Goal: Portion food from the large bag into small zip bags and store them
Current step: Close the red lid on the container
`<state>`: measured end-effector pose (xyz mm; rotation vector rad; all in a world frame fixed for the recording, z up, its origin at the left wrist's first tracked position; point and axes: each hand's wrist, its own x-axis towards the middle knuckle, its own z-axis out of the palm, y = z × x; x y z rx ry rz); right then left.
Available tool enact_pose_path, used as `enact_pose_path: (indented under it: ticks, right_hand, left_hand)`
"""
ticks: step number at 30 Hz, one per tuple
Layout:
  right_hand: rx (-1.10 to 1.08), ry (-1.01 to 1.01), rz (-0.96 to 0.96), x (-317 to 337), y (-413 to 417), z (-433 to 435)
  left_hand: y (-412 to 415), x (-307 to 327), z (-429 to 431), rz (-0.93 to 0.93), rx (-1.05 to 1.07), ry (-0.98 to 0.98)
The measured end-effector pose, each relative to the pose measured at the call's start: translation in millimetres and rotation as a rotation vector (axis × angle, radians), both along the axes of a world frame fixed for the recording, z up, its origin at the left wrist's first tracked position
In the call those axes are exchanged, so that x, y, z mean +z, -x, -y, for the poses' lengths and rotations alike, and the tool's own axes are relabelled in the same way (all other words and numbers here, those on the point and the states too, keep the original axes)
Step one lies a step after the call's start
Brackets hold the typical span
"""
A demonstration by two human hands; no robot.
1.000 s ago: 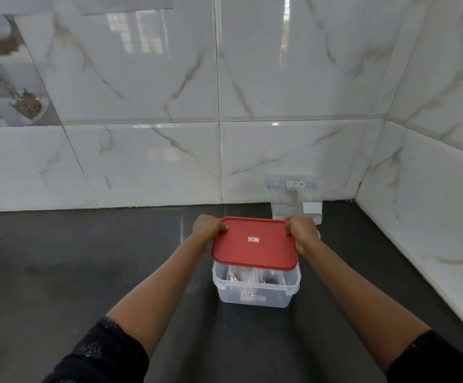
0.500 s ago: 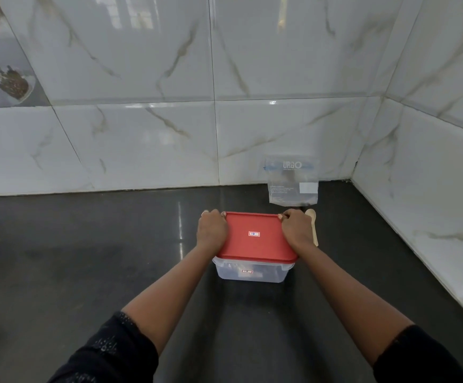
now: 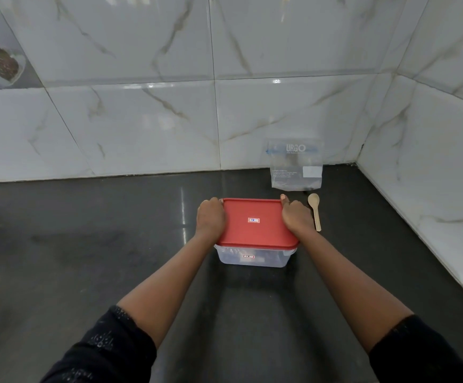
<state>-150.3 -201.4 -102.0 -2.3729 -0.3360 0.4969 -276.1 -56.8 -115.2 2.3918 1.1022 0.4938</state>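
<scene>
Storage stage, judged near completion. Both hands grip the red lid [image 3: 255, 225] at centre frame: the left hand [image 3: 211, 217] curls over its left edge and the right hand [image 3: 296, 217] over its right edge. The lid sits flat on the clear container [image 3: 252, 258], which rests on the dark bench [image 3: 86, 258]. Contents show only as blurred shapes through the front wall (small zip bags cannot be confirmed). The large bag [image 3: 295, 164] stands upright against the tiled wall [image 3: 142, 120], right of centre, above the container in the frame and apart from it; it appears nearly empty. A pale spoon [image 3: 315, 211] lies on the bench just beside the right hand. Remaining, by estimate: confirm that the lid is seated all round, then put the container away.
</scene>
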Motion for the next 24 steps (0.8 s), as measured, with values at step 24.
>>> enact_pose_path:
  ticks: [24]
  right_hand:
    - [-0.020, -0.232, -0.169, -2.3, -14.5, -1.3]
  left_hand:
    - [-7.2, -3.9, -11.7, 0.245, 0.102, 0.768]
